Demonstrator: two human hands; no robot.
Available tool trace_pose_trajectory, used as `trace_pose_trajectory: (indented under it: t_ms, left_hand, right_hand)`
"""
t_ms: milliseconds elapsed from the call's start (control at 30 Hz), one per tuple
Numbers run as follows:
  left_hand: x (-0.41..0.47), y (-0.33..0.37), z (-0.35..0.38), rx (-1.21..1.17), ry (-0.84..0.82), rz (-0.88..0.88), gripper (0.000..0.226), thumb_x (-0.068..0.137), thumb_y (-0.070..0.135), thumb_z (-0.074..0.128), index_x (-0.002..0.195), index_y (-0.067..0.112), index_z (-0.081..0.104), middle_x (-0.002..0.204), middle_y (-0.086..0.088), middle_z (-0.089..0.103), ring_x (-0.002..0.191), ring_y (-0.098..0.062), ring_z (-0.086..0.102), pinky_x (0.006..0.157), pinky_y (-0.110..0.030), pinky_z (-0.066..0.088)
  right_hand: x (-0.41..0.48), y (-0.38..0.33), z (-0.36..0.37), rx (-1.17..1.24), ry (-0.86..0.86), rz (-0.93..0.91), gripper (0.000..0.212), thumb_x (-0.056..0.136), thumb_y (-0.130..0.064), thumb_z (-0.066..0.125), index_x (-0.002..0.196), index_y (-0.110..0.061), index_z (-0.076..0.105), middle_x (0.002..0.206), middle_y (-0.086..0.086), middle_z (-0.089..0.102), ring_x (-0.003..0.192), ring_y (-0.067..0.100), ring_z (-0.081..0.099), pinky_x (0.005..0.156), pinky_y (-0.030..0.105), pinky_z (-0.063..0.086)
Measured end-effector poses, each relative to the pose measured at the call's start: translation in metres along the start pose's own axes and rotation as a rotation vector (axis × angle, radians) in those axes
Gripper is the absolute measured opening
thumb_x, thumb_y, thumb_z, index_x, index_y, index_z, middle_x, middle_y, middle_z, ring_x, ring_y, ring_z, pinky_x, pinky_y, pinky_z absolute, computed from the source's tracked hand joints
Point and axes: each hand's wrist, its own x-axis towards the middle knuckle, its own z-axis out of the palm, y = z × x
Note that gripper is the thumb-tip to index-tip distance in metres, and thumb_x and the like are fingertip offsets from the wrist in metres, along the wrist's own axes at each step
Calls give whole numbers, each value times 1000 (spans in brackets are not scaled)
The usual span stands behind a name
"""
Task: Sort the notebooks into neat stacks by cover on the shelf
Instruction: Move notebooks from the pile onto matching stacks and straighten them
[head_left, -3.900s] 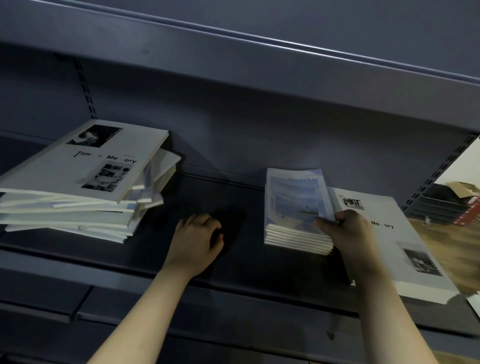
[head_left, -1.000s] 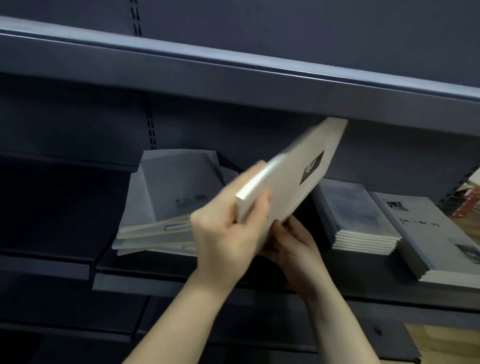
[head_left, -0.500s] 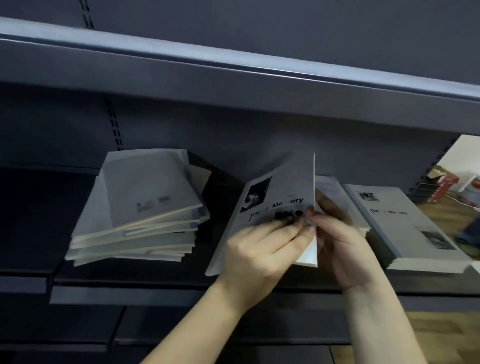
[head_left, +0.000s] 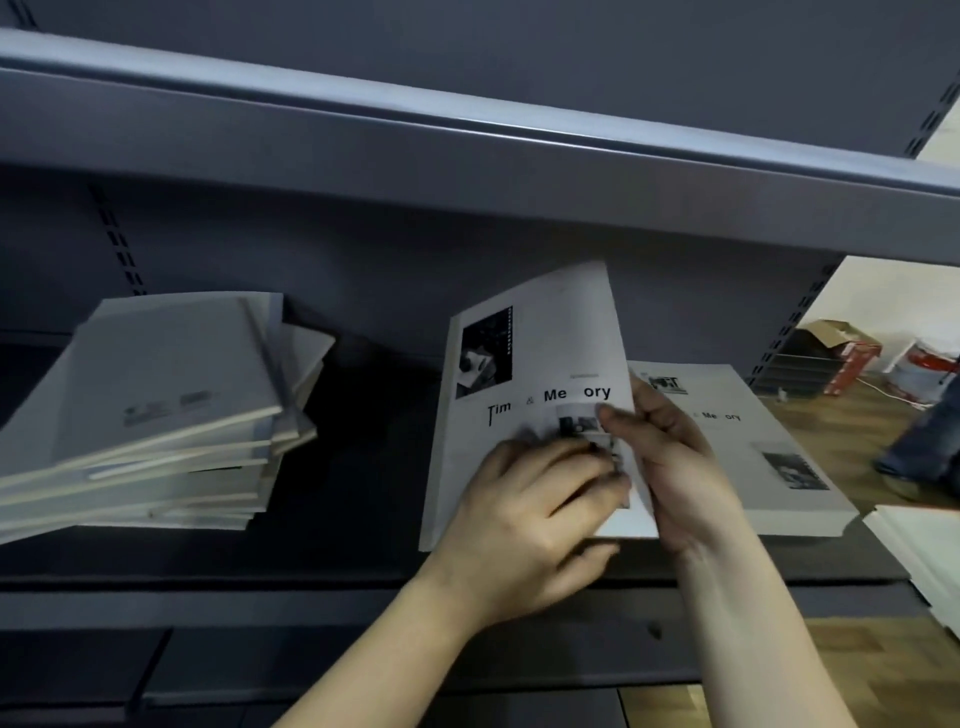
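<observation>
Holding a white notebook (head_left: 530, 358) with both hands, printed "Tim & Me ory" on the cover, tilted up with the lower edge close over the dark shelf (head_left: 337, 525). With the left hand (head_left: 530, 519), curled over the lower part of the front cover, fingers pressed on the small printed photo. With the right hand (head_left: 675, 467), pinching the right edge, thumb on the front and fingers behind. Left of the white notebook and well apart, an untidy pile (head_left: 156, 415) of notebooks, fanned out and tilted, on the same shelf. Just right of the white notebook, partly hidden by the right hand, a neat stack (head_left: 769, 457) with the same cover, lying flat. Further right of the white notebook, beyond the shelf end, a cardboard box (head_left: 841, 348) on a wooden floor (head_left: 831, 426).
</observation>
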Motion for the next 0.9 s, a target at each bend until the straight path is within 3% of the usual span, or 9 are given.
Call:
trace_pose_trajectory:
  t_ms: [100, 233, 267, 400, 533, 667, 767, 900]
  left_hand:
    - [-3, -14, 3, -19, -74, -121, 50, 82, 51, 59, 122, 20, 64, 127, -2, 60, 119, -19, 51, 92, -33, 37]
    - [-19, -35, 12, 17, -149, -333, 45, 88, 43, 43, 117, 18, 67, 117, -4, 65, 102, -24, 62, 81, -42, 48]
    - [-24, -41, 15, 25, -135, -397, 43, 89, 40, 42, 115, 17, 68, 115, -4, 66, 100, -25, 64, 82, -43, 49]
    - [-42, -58, 37, 121, -215, -660, 32, 90, 25, 55, 120, 20, 65, 120, -4, 63, 104, -25, 62, 90, -41, 45]
    - [-53, -67, 56, 163, -368, -840, 40, 88, 22, 56, 128, 25, 57, 129, -3, 55, 113, -26, 54, 96, -41, 40]
    - [-53, -68, 65, 211, -441, -877, 38, 91, 29, 49, 129, 29, 55, 133, 1, 52, 120, -23, 47, 99, -42, 37]
    - [-47, -67, 71, 225, -465, -872, 39, 91, 31, 48, 129, 30, 54, 133, 2, 51, 121, -22, 46, 99, -42, 37]
    - [-39, -61, 80, 239, -487, -873, 39, 91, 31, 48, 129, 30, 54, 134, 1, 51, 122, -23, 45, 99, -43, 37]
  right_hand:
    - [1, -20, -20, -81, 28, -2, 28, 82, -3, 56, 109, -4, 62, 100, 21, 71, 84, 33, 70, 67, 38, 58]
    - [0, -52, -69, -134, 43, 11, 18, 79, -8, 57, 86, -15, 72, 94, 14, 73, 83, 32, 72, 63, 39, 59]
    - [0, -58, -85, -140, 27, 8, 19, 81, -8, 55, 86, -15, 72, 95, 14, 73, 83, 32, 72, 64, 39, 59]
    - [0, -80, -153, -144, 129, 48, 33, 85, -11, 56, 117, -3, 58, 114, 18, 65, 91, 33, 70, 71, 42, 58]
    - [-5, -89, -205, -224, 231, 56, 16, 83, -13, 61, 94, -19, 71, 98, 10, 74, 78, 26, 73, 61, 38, 58]
    - [-7, -83, -229, -424, 273, 149, 18, 88, -9, 59, 98, -16, 72, 96, 18, 73, 78, 33, 72, 55, 35, 57]
    - [-7, -73, -233, -614, 298, 195, 19, 92, -10, 57, 108, -14, 67, 94, 14, 74, 84, 34, 71, 58, 32, 57]
    - [-1, -68, -223, -811, 387, 252, 21, 89, -10, 64, 110, -7, 66, 82, 9, 72, 65, 24, 70, 52, 29, 52]
